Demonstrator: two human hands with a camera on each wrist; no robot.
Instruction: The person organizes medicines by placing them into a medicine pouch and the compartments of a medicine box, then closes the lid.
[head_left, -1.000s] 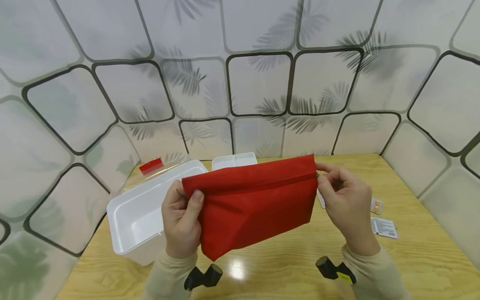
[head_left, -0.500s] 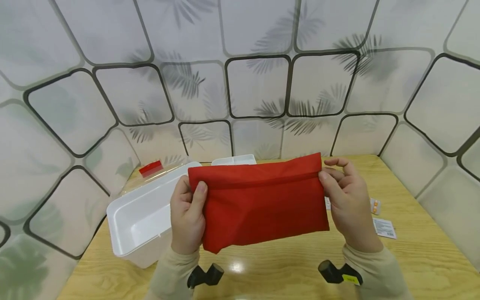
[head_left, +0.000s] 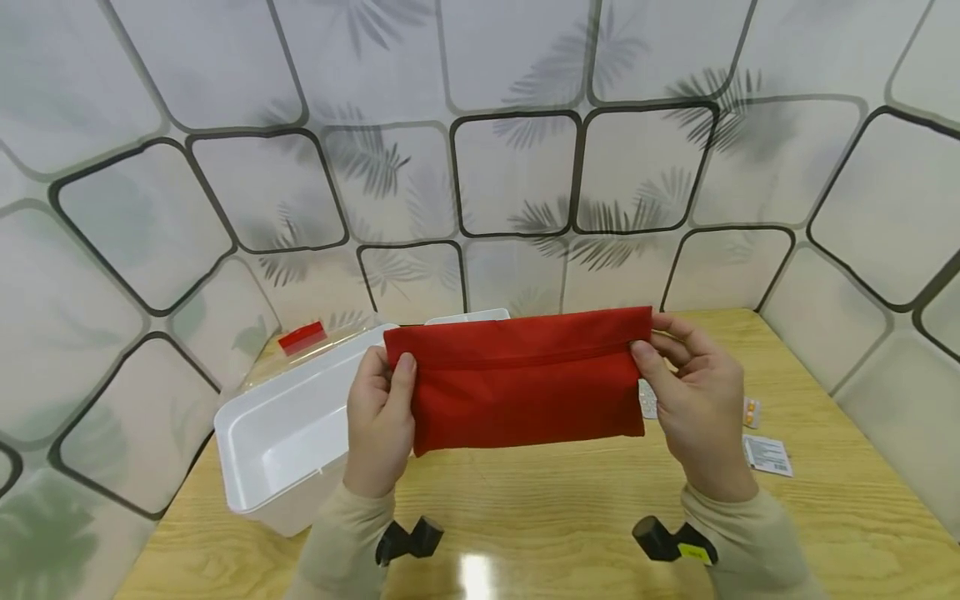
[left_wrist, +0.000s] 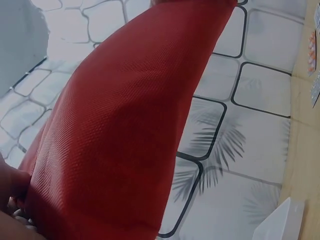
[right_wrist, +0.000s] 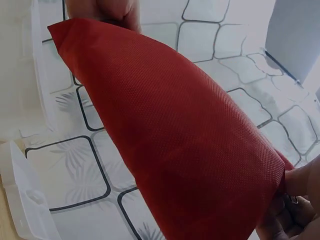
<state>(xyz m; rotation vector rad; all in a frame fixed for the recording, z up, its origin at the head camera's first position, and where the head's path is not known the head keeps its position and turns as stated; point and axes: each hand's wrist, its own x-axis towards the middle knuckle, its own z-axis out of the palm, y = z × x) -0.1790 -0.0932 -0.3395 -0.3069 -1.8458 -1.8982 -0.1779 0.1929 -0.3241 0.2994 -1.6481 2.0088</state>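
Note:
A red fabric zip pouch (head_left: pixel 525 392) is stretched level above the table, its zipper seam running along the upper part. My left hand (head_left: pixel 381 417) pinches its left top corner, thumb on the near face and fingers behind. At the opposite top corner, my right hand (head_left: pixel 697 400) pinches the pouch with thumb in front. In the left wrist view the red cloth (left_wrist: pixel 125 115) fills the middle, with a small metal piece by the fingers at lower left. The right wrist view has the pouch (right_wrist: pixel 165 120) slanting between both hands, a metal zipper pull near the right fingers.
A deep white plastic box (head_left: pixel 281 454) stands on the wooden table (head_left: pixel 555 533) at left. Behind it lies a clear bag with a red strip (head_left: pixel 302 337). A white divided tray (head_left: pixel 468 316) is at the back. Blister packs (head_left: pixel 752 412) and a printed packet (head_left: pixel 768 456) lie at right.
The right hand has let go of the zipper pull end and now pinches the pouch's right corner. The pouch has swung from slanted to nearly level, its lower edge tilting away.

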